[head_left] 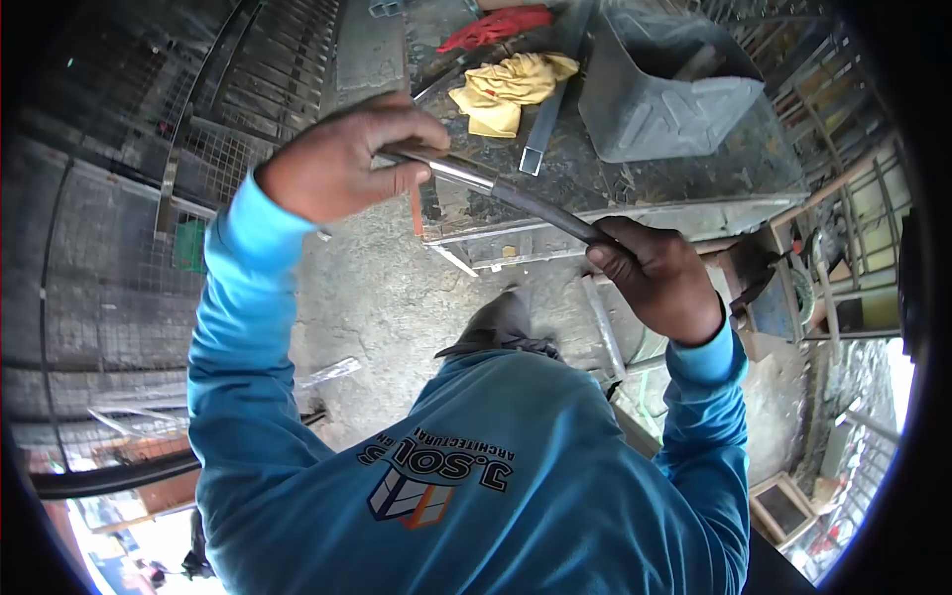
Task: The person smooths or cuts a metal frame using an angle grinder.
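Note:
A slim metal rod (543,206) is held up in front of my chest between both hands. Toward the left it is shiny, and from about the middle it turns dull and dark. My left hand (347,164) pinches the shiny end between thumb and fingers. On the other side, my right hand (659,278) is wrapped around the dark end, with the thumb lying along it. The rod slants down to the right, and its far right tip is hidden in the fist. Behind it stands a dark, worn workbench (466,203).
On the bench lie a yellow cloth (511,91), a red cloth (496,28) and a square metal tube (547,124), beside a cut-open grey plastic container (659,114). Metal grilles (268,74) lean at the left. A wooden frame (783,511) sits at lower right on the concrete floor (347,288).

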A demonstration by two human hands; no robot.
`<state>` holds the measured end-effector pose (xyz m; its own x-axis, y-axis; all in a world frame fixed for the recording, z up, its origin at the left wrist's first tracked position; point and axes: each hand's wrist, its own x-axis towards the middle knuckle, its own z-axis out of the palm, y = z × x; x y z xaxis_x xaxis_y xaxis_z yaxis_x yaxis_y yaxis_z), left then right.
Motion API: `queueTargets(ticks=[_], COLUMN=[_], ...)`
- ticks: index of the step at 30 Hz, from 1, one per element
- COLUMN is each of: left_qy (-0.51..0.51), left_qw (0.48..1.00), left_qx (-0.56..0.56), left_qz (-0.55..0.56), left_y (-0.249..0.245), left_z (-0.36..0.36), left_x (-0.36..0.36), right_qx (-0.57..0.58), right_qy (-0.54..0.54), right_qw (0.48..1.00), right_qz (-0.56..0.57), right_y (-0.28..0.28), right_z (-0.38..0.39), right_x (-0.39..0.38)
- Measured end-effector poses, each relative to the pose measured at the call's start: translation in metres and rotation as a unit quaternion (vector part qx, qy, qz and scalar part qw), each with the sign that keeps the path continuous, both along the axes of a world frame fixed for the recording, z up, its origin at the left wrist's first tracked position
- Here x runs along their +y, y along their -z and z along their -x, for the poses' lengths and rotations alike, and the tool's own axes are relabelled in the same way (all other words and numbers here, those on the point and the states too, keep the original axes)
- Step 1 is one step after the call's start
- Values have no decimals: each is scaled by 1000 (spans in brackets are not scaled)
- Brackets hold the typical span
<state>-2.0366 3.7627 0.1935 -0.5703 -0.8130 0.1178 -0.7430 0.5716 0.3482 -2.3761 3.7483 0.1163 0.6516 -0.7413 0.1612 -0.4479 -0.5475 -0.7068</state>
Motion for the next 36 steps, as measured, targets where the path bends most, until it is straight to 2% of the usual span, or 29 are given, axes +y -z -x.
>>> queueTargets(ticks=[1,3,4,5,7,8,11,12,14,17,20,22,25,31,36], left_qy=[25,-44,-76,-98,-138,-114,-193,-275,-271,-190,-192,-241,-286,-290,-304], left_qw=[999,986,969,938,834,773,599,590,537,615,594,581,562,526,529], left_qx=[25,149,213,325,534,623,776,756,799,761,780,777,776,800,792], left_qz=[11,-64,-104,-74,-5,23,50,69,-18,-78,-37,-14,1,-7,-31], left_y=[-4,-13,-14,-12,-4,8,53,66,88,126,129,130,129,146,146], left_z=[-15,-43,-57,-70,-94,-111,-151,-153,-157,-198,-255,-295,-341,-389,-412], left_x=[0,5,10,14,20,24,48,60,85,103,115,119,122,99,55], right_qx=[-22,-66,-51,-53,-58,-61,-99,-104,-115,-122,-97,-109,-93,-51,-62], right_qy=[-17,-49,-57,-60,-70,-90,-116,-145,-174,-219,-248,-251,-242,-254,-258], right_qw=[999,994,994,994,992,992,949,947,940,909,869,837,838,861,877], right_qz=[-24,-73,-72,-75,-82,-70,-275,-269,-269,-332,-417,-475,-480,-438,-400], right_y=[-1,-1,-6,-10,-11,-7,-21,-18,-13,8,16,24,32,43,47], right_z=[-10,-32,-46,-63,-101,-122,-195,-222,-275,-353,-425,-460,-493,-527,-573], right_x=[0,-2,-3,-3,-6,-10,-6,-6,-1,3,10,14,20,-7,-54])
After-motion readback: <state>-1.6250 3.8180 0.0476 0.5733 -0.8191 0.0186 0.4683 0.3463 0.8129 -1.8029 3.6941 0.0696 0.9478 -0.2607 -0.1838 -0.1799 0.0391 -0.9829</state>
